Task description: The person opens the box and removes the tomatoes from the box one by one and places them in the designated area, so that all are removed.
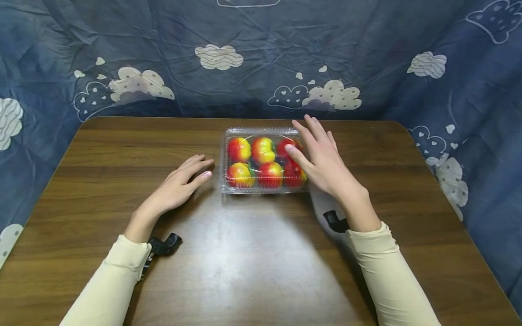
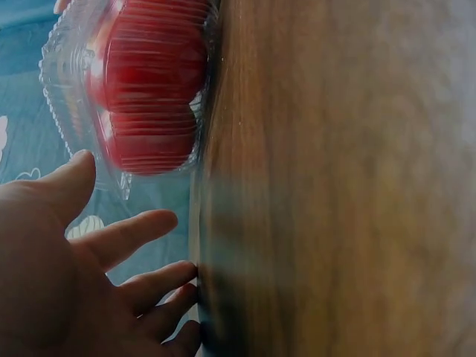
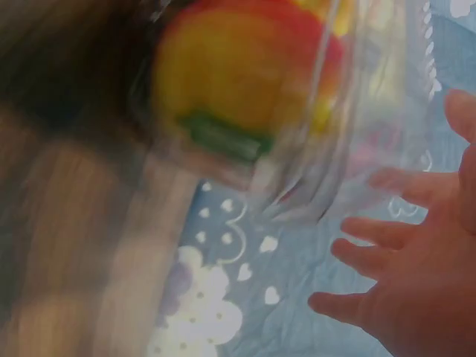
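Observation:
A clear plastic clamshell box (image 1: pixel 244 190) lies on the table with its lid down. Several red and yellow fruits (image 1: pixel 263 151), apple- or peach-like, sit in it in two rows. My left hand (image 1: pixel 175 188) is left of the box, fingers extended toward it and apart from its side. Over the box's right end hovers my right hand (image 1: pixel 322 160), fingers spread, covering part of the lid; whether it touches cannot be told. In the left wrist view, the box's ribbed wall (image 2: pixel 152 141) rises beyond the thumb. The right wrist view is blurred, showing one fruit (image 3: pixel 238 67) through the plastic.
The brown wooden table (image 1: pixel 228 262) has rounded far corners. A blue curtain (image 1: pixel 244 90) with cloud prints hangs behind it and along its sides. Black wrist mounts (image 1: pixel 165 244) protrude under both forearms.

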A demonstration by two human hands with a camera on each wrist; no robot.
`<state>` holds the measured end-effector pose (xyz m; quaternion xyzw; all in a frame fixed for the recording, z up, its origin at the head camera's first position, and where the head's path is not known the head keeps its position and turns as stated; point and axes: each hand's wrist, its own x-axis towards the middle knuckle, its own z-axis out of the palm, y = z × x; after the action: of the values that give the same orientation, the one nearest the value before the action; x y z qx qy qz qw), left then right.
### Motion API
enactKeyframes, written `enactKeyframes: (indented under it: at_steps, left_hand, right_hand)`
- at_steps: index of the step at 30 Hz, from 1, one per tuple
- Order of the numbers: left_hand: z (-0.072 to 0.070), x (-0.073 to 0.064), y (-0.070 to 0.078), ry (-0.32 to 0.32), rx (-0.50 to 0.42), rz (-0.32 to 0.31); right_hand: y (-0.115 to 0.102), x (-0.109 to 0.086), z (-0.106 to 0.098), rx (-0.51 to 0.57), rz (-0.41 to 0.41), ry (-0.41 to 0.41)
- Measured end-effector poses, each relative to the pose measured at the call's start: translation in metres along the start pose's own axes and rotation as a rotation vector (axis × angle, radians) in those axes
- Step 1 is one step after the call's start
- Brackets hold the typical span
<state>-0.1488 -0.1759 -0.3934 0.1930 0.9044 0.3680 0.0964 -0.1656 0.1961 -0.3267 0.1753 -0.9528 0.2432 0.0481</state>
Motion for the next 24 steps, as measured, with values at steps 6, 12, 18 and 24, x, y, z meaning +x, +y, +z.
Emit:
enactKeyframes:
  at_steps: [6, 12, 18, 24]
  left_hand:
    - [0.002, 0.000, 0.001, -0.007, -0.001, -0.001]
    - [0.002, 0.000, -0.001, 0.010, 0.002, 0.010]
    - [0.005, 0.003, -0.002, 0.012, -0.023, 0.016]
    - [0.003, 0.004, -0.003, 0.012, -0.034, 0.012]
  right_hand:
    - [-0.015, 0.002, 0.006, -0.021, -0.026, -0.039]
    - [-0.030, 0.013, 0.007, -0.004, -0.056, -0.027]
    - [-0.042, 0.017, 0.014, -0.023, -0.121, -0.060]
    - [-0.042, 0.017, 0.024, -0.045, -0.174, -0.076]
